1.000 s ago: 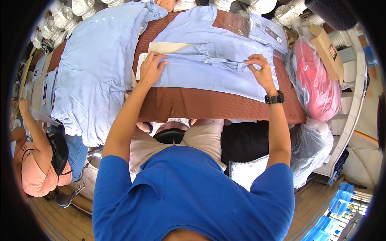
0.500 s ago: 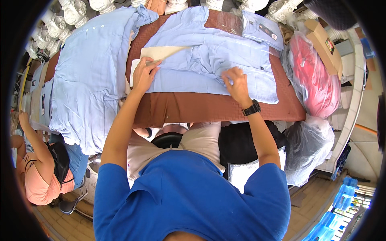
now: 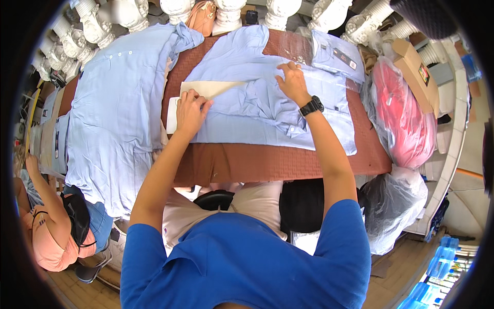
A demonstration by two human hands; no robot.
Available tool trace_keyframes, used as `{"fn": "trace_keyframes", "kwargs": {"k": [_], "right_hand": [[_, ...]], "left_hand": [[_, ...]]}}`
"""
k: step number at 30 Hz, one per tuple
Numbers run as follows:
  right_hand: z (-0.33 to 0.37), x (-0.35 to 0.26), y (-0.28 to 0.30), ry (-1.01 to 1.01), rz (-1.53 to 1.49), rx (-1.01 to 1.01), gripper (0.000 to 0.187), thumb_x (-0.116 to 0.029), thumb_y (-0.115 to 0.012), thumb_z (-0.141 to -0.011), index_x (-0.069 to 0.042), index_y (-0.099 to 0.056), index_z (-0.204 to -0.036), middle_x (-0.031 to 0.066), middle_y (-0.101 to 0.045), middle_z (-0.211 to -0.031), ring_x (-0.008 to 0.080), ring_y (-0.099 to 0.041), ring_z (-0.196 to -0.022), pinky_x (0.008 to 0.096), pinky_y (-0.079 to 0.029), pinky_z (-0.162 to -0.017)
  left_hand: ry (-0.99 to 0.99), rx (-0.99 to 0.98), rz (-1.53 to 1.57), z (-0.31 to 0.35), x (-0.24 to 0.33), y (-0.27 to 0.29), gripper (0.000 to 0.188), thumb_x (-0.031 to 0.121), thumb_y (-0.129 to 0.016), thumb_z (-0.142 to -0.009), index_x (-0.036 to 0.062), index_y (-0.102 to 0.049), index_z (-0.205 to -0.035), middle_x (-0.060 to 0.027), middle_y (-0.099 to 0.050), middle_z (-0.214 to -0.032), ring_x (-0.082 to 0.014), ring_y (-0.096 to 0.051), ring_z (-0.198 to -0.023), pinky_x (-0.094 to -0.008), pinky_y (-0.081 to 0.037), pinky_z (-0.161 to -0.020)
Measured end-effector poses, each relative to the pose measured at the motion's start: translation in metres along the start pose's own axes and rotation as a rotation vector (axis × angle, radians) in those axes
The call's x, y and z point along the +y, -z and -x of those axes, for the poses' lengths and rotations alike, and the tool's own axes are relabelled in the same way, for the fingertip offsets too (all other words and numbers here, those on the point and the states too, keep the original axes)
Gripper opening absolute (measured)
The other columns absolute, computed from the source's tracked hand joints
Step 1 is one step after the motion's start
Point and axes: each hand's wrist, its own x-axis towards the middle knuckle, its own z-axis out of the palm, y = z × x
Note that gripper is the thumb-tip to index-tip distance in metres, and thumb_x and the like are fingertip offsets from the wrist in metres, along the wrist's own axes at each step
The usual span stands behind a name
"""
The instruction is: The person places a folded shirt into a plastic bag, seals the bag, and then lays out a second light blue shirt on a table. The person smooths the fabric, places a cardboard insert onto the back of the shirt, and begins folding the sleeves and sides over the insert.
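Note:
A light blue shirt [image 3: 242,121] lies partly folded on the brown-covered table [image 3: 257,165] before me. Under its left part a beige sheet of card [image 3: 211,88] shows, with a white piece [image 3: 173,114] beside it. My left hand [image 3: 191,110] rests at the shirt's left edge over the card, fingers bent and thumb apart, holding nothing I can see. Over the shirt's far right part is my right hand [image 3: 293,82], fingers spread and nothing in them. Whether its fingertips touch the cloth I cannot tell. Creases bunch in the shirt's middle.
More light blue shirts [image 3: 116,103] are spread at the left. A folded shirt in clear plastic [image 3: 337,54] lies far right, near a cardboard box [image 3: 416,72] and a plastic-wrapped red bundle [image 3: 401,113]. White balusters [image 3: 229,15] line the back. Another person [image 3: 56,232] is at lower left.
My right hand has moved away from me and slightly left across the shirt, its fingers now spread. My left hand stays at the card. The whole view has shifted slightly.

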Motion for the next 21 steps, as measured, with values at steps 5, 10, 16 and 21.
{"fn": "trace_keyframes", "kwargs": {"k": [5,10,16,21], "right_hand": [[-0.069,0.003,-0.054,-0.084,-0.256,0.046,0.036,-0.019,-0.072,-0.085,0.002,-0.062,-0.112,0.027,-0.063,-0.115,0.043,-0.058,-0.11,0.0496,-0.044,-0.097],[-0.127,0.019,-0.104,-0.439,-0.156,0.084,0.072,-0.036,-0.077,-0.081,0.015,-0.05,-0.125,0.038,-0.056,-0.121,0.047,-0.052,-0.119,0.0529,-0.042,-0.101],[-0.163,0.007,-0.114,-0.781,-0.354,-0.259,0.082,-0.041,-0.082,-0.077,0.014,-0.049,-0.129,0.0291,-0.059,-0.129,0.0373,-0.055,-0.124,0.0479,-0.043,-0.103],[-0.176,0.001,-0.106,-0.789,-0.929,-0.178,0.055,-0.024,-0.079,-0.081,0.012,-0.06,-0.12,0.0151,-0.065,-0.122,0.0206,-0.06,-0.11,0.0309,-0.047,-0.094]], "left_hand": [[0.022,-0.03,-0.015,-0.009,0.006,-0.002,0.025,0.027,-0.078,-0.081,0.0074,-0.065,-0.09,-0.0071,-0.056,-0.097,-0.0287,-0.055,-0.096,-0.0428,-0.044,-0.081],[0.016,-0.108,-0.007,-0.019,0.005,-0.003,0.028,0.024,-0.076,-0.083,0.0083,-0.065,-0.104,-0.0072,-0.057,-0.106,-0.0286,-0.054,-0.101,-0.0425,-0.044,-0.082],[-0.002,-0.072,-0.014,-0.01,-0.007,-0.005,0.041,0.024,-0.071,-0.087,0.0101,-0.063,-0.124,-0.0076,-0.058,-0.123,-0.0285,-0.053,-0.107,-0.0417,-0.045,-0.085],[-0.008,-0.088,-0.06,-0.005,-0.006,-0.01,0.044,0.027,-0.066,-0.092,0.0101,-0.059,-0.131,-0.006,-0.057,-0.128,-0.0282,-0.051,-0.112,-0.0412,-0.044,-0.09]]}}
